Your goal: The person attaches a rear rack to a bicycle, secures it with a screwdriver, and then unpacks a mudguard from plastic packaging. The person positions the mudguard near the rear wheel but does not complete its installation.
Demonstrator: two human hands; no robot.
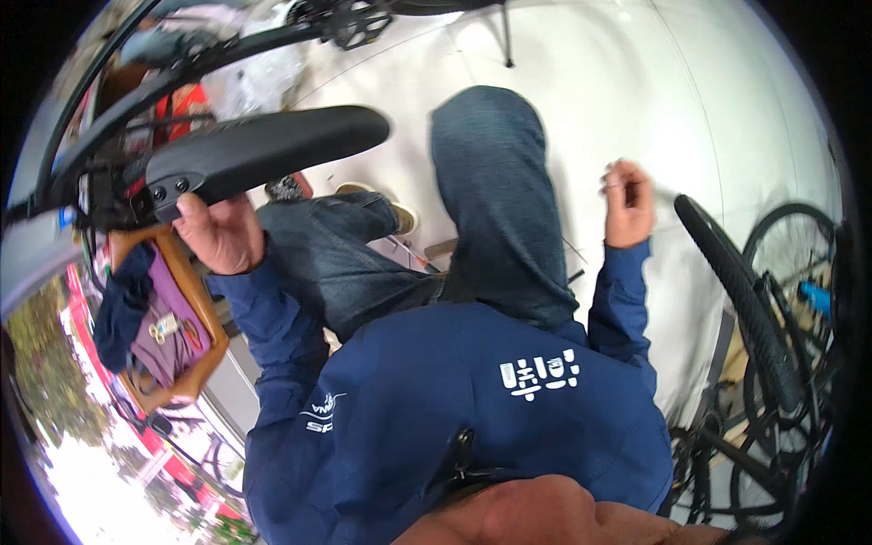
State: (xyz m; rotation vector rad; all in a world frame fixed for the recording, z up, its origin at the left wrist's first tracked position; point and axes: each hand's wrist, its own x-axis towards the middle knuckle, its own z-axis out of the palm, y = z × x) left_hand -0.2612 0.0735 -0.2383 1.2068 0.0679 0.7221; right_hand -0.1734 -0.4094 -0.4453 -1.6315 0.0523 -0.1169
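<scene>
A black bicycle mudguard reaches in from the left, its rounded end toward the middle. Two dark bolts show side by side near its base, where it meets the dark bike frame. My left hand grips the mudguard's lower edge at this base, thumb just below the bolts and fingers partly hidden. Apart from it, over the pale floor to the right, my right hand has its fingers curled and tips drawn together. Whatever those fingertips may hold is too small to make out.
Another bicycle with a knobbly black tyre stands at the right. On the left a brown-rimmed seat or tray bears purple and dark cloths and orange-handled scissors. A crank and pedal hang at the top. Clear plastic wrapping lies behind the mudguard.
</scene>
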